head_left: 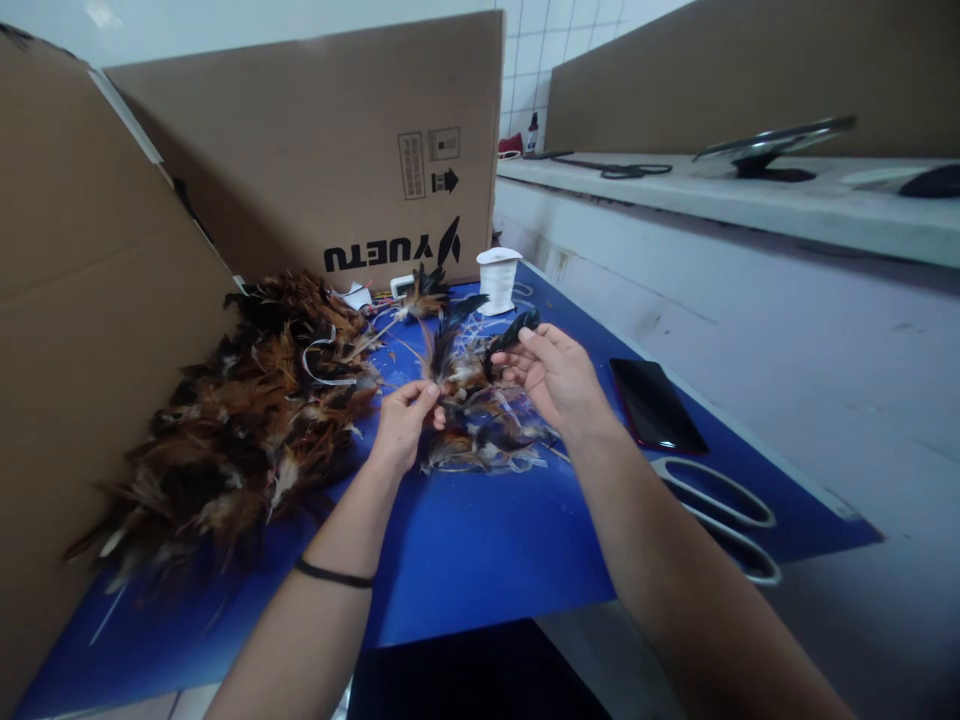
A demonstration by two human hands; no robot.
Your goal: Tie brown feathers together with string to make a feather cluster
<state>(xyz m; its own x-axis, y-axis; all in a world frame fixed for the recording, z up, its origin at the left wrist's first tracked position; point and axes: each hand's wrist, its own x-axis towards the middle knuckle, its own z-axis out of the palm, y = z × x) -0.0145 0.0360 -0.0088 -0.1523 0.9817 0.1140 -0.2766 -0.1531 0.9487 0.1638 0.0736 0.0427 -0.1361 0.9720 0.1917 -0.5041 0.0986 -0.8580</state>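
Note:
My left hand [409,415] is closed in a pinch on the base of a small bunch of dark feathers [444,345], which point upward. To its right, my right hand [551,370] pinches a glossy black feather [512,334] between thumb and fingers. Below and between both hands lies a loose pile of mixed feathers and clear strips [487,435] on the blue table [480,540]. A big heap of brown and black feathers [247,410] spreads to the left of my left hand.
Behind the hands stands a white spool [498,282]. A dark phone [658,405] and white-handled scissors [720,510] lie at the right. Cardboard [300,150] rises behind and at the left. A ledge [795,200] with black scissors [630,170] runs along the right.

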